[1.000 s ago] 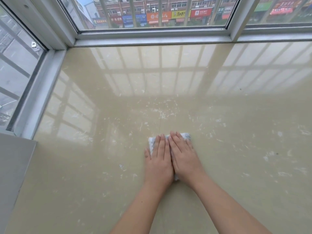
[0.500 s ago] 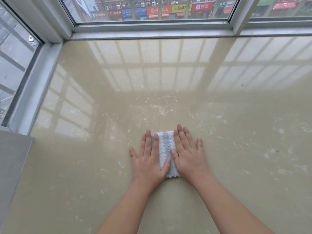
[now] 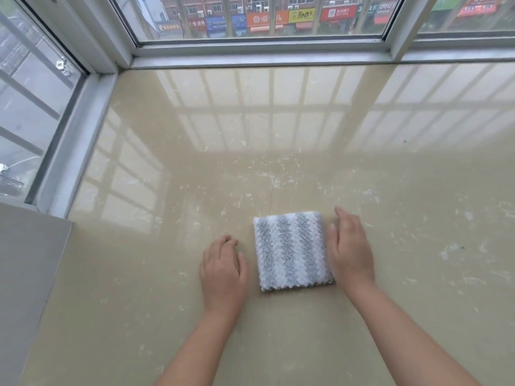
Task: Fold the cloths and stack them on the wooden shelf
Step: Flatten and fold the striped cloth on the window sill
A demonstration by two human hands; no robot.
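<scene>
One folded striped cloth (image 3: 292, 250), flat on the table (image 3: 278, 135), stripes running away from the person; right hand (image 3: 349, 252) touching its right edge, grip slack and empty; left hand (image 3: 223, 270) just beside its left edge, loosely curled, holding nothing.

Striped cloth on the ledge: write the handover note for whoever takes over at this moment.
Left hand: open, fingers loosely curled, resting on the beige ledge left of the striped cloth, apart from it, holding nothing.
Right hand: open, lying along the cloth's right edge, apparently touching it but not gripping.
Cloth: folded into a compact square, flat on the ledge between the hands.
Done: this cloth looks fully folded.
Left: pick it up and stack it on the wooden shelf, which is not in view. No other cloths are visible here.
</scene>
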